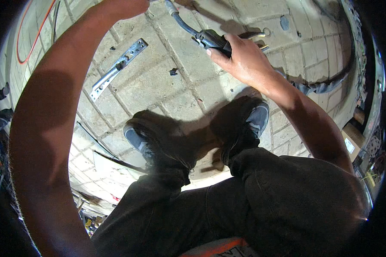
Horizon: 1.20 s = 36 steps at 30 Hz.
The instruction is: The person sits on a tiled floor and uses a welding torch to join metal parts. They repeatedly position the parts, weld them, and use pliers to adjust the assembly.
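My right hand (pixel 248 62) is wrapped round the black handle of a welding torch (pixel 209 39). The torch's curved neck runs up and left to a pale nozzle at the top edge. Just left of that nozzle, my left hand (pixel 131 7) is partly cut off by the picture's edge. Its fingers look curled, and whatever they hold lies mostly outside the view. Between my arms, a shiny metal strip with holes (pixel 111 76) lies slantwise on the paving, touched by neither hand.
Paving blocks (pixel 167 92) form the floor, with small dark scraps on them. A thick dark cable (pixel 324 87) curves along the right side. An orange cord (pixel 39 36) loops at the far left. At right stands a cardboard box (pixel 351 141). My shoes (pixel 137 135) are planted below the metal strip.
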Tool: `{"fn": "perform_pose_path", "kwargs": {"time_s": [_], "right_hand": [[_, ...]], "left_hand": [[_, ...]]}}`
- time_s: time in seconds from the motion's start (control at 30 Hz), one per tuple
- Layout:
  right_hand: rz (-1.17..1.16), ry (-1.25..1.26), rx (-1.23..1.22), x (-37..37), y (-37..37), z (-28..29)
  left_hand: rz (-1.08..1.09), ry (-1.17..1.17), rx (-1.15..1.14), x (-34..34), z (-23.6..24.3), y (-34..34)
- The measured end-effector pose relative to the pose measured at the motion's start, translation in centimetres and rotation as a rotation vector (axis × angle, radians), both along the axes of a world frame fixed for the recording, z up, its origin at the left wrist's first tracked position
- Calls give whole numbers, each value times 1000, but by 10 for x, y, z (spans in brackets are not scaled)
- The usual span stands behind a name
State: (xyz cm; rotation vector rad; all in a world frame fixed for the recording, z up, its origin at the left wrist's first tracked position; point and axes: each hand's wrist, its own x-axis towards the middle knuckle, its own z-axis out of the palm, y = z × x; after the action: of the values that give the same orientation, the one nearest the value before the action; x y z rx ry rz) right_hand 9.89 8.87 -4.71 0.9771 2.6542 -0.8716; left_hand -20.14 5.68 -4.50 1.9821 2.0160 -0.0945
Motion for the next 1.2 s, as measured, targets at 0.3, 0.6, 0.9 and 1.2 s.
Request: {"fn": "perform_pose_path", "kwargs": {"time_s": [0.3,0.6,0.9,1.2], "right_hand": [[-52,73,-107,1,1,-10],[-101,7,-133,-6,1,11],[-34,-11,-72,-15,9,3],[-77,50,-132,-13,6,6]], "left_hand": [[704,-449,54,59,-31,-49],[1549,-1231,512,55,-56,-83],[1254,-1207,219,82,-53,-56],[483,-117,417,40,-49,-31]]}}
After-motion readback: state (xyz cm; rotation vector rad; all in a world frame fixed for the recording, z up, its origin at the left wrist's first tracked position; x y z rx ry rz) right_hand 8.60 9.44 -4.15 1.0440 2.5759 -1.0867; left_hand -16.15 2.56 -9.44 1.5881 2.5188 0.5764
